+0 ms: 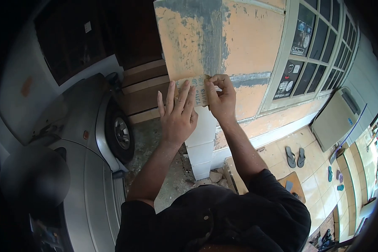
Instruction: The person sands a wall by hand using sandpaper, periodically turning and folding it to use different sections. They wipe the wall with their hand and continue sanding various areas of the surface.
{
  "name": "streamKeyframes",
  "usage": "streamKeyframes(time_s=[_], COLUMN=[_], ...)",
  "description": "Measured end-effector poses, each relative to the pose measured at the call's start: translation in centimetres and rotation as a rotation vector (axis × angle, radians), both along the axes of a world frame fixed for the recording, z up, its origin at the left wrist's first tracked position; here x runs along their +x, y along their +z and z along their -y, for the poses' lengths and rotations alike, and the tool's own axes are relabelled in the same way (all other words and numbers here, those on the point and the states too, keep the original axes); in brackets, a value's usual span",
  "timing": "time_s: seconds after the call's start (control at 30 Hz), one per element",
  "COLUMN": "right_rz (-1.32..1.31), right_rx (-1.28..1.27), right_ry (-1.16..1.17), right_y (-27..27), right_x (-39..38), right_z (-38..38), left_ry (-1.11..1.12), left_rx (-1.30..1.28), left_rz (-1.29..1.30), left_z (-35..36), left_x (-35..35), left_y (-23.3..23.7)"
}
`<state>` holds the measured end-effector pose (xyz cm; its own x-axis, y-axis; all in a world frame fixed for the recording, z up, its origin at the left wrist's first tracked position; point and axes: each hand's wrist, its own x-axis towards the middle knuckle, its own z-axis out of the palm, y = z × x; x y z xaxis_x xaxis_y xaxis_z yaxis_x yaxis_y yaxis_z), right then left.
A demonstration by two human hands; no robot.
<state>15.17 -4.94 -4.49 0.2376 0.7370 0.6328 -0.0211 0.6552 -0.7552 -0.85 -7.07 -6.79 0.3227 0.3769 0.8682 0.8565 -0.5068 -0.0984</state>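
Note:
A tan sheet of sandpaper point(200, 93), its back printed with blue-green letters, lies against the lower part of a peeling orange wall pillar point(189, 46). My left hand point(178, 115) rests on the sheet's left part with fingers spread and stretched out. At the sheet's right edge, my right hand point(222, 98) pinches it between thumb and bent fingers. Grey patches and scraped paint show on the pillar above both hands. The grit side of the sheet is hidden.
A grey car point(80, 159) stands close on the left, its wheel point(122, 132) near brown steps point(145, 86). To the right are a window point(308, 54), dark flip-flops point(295, 156) on tiles, and a wooden board point(296, 185) with tools. Broken rubble point(216, 176) lies at the pillar's foot.

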Motion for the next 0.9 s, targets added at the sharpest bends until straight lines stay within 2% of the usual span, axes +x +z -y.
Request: streamKeyframes(time_s=[0.17,0.23,0.27,0.33,0.37,0.43,0.47,0.53,0.6,0.67,0.73,0.77,0.83,0.9], right_rz=[0.104,0.483,0.486,0.836,0.839,1.061,1.057,1.208,1.220,1.234,1.256,1.255,1.292,1.239], right_rx=[0.090,0.339,0.342,0.669,0.675,0.664,0.669,0.601,0.598,0.604,0.686,0.689,0.765,0.782], right_ry=[0.075,-0.274,-0.266,-0.781,-0.775,-0.743,-0.740,-0.761,-0.768,-0.771,-0.912,-0.911,-1.094,-1.061], right_y=[1.5,2.9,3.5,4.2,4.0,3.5,3.4,3.6,3.9,4.4,5.3,6.2,9.4,12.7], right_x=[0.9,1.7,2.0,2.7,2.9,3.1,3.2,3.5,3.9,3.9,3.7,3.8,3.7,3.0], right_z=[-0.7,-0.7,-0.7,-0.7,-1.0,-1.8,-2.4,-3.8,-4.8,-5.9,-7.0,-7.6,-7.9,-8.2], left_ry=[0.117,0.158,0.189,0.198,0.201,0.232,0.256,0.240,0.217,0.297,0.355,0.405,0.421,0.440], left_rx=[0.044,0.075,0.109,0.111,0.115,0.121,0.123,0.122,0.119,0.166,0.178,0.188,0.228,0.254], left_rz=[-0.101,-0.102,-0.105,-0.122,-0.145,-0.176,-0.213,-0.174,-0.137,-0.133,-0.126,-0.122,-0.117,-0.112], left_z=[-2.2,-2.4,-2.5,-3.0,-3.2,-3.7,-3.9,-4.0,-4.3,-4.6,-4.8,-5.0,-5.2,-5.2], left_x=[0.3,0.6,0.8,0.7,0.7,0.4,0.3,0.6,1.0,1.3,1.8,2.0,2.1,2.1], left_y=[2.2,4.2,5.1,6.3,6.6,6.8,6.8,6.6,6.3,6.2,7.0,7.6,10.7,13.9])
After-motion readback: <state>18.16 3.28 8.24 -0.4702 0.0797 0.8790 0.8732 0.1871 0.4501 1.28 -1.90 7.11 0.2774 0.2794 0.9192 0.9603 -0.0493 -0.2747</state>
